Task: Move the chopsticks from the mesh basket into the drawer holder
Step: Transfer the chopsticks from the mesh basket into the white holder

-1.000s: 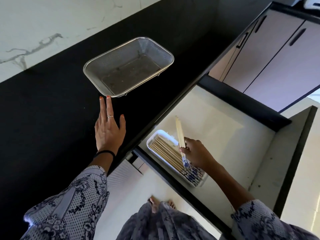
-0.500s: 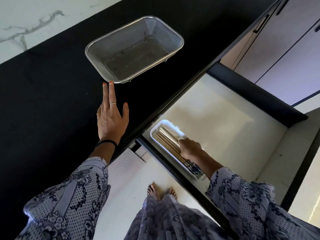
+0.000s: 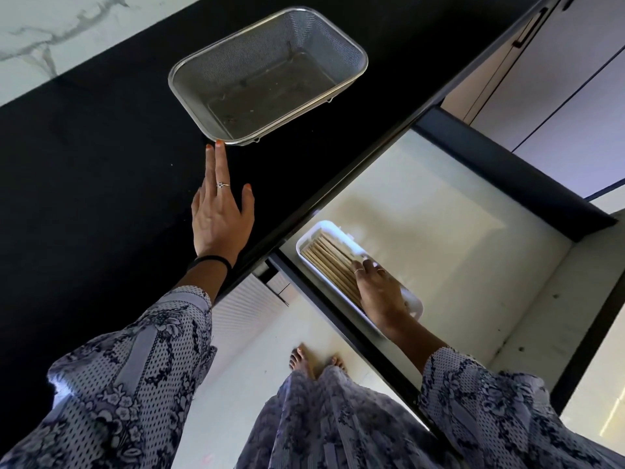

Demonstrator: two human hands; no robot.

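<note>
The steel mesh basket (image 3: 189, 93) sits on the black counter with nothing visible inside. My left hand (image 3: 220, 218) lies flat on the counter, fingers straight, fingertips touching the basket's near rim. In the open drawer, a white holder (image 3: 316, 230) carries several wooden chopsticks (image 3: 326, 255) lying side by side. My right hand (image 3: 380, 289) rests palm-down on the chopsticks, fingers spread, covering the holder's near half. I see no chopstick gripped in it.
The black counter (image 3: 101, 164) runs along the left, with a marble wall behind. The white drawer floor (image 3: 439, 225) stretches right of the holder, bounded by dark drawer walls. Cabinet doors with dark handles stand at the upper right. My bare feet show on the floor below.
My right hand, which held two chopsticks upright over the holder, has laid them down and now rests flat on the pile. My left hand slid forward to the basket's rim.
</note>
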